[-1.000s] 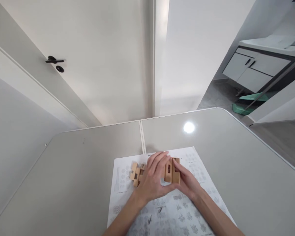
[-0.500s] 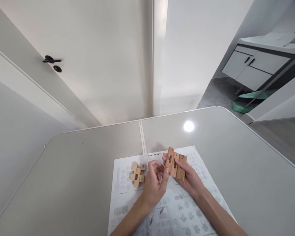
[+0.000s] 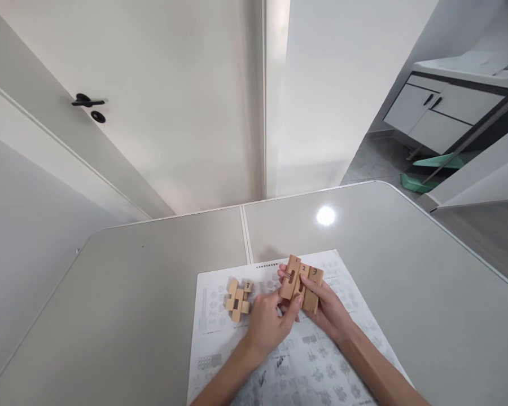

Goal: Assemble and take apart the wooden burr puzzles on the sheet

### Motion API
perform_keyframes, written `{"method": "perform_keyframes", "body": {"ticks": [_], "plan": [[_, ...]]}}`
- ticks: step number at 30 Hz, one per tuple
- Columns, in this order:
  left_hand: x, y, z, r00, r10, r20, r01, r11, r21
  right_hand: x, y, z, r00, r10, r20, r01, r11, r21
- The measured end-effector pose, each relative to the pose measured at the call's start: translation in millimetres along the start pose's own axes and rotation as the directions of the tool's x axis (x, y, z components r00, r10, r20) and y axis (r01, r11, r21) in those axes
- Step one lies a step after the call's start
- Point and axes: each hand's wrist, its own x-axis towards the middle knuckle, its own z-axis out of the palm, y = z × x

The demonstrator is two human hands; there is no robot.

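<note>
Three wooden puzzle pieces lie side by side in my right hand [image 3: 332,310], numbered 1, 2 and 3 in dark ink. Piece 1 [image 3: 288,278] and piece 2 [image 3: 304,270] have slots cut in them; piece 3 [image 3: 315,280] is under my right thumb. Fingertips of the right hand show past the far side of piece 1. My left hand [image 3: 267,324] pinches the near ends of pieces 1 and 2, its thumb on top and its fingers partly hidden beneath. Left of it, an interlocked wooden puzzle cluster [image 3: 239,295], with a 3 on one block, rests on the printed sheet.
The large sheet [image 3: 220,347] with printed puzzle diagrams lies under both hands on a grey table [image 3: 122,316]. A pale strip [image 3: 245,234] crosses the table's far half. Beyond stand a white door [image 3: 173,101] and, at right, a washbasin cabinet [image 3: 442,107].
My left hand has moved right and its thumb and fingers have closed on the near ends of the pieces. Piece 1 has shifted slightly toward me.
</note>
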Motion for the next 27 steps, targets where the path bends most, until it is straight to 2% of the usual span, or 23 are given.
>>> {"method": "perform_keyframes", "body": {"ticks": [7, 12, 21, 27], "plan": [[0.2, -0.3, -0.4, 1.0, 0.011, -0.004, -0.011, 1.0, -0.011, 1.3, -2.0, 3.3, 0.997, 0.031, 0.07, -0.035, 0.997, 0.065], [0.8, 1.9, -2.0, 1.0, 0.001, 0.002, -0.001, 0.999, -0.054, 1.8, -1.2, 4.8, 0.996, 0.025, 0.084, -0.027, 0.999, 0.029], [1.1, -0.7, -0.6, 0.999, 0.019, -0.037, -0.019, 1.0, -0.001, 1.2, -0.4, 2.7, 0.999, 0.033, 0.041, -0.032, 0.999, -0.009], [0.7, -1.1, -1.4, 0.999, 0.031, -0.025, -0.03, 0.999, 0.025, 2.3, 1.5, 1.0, 0.999, 0.048, 0.008, -0.048, 0.999, 0.017]]}}
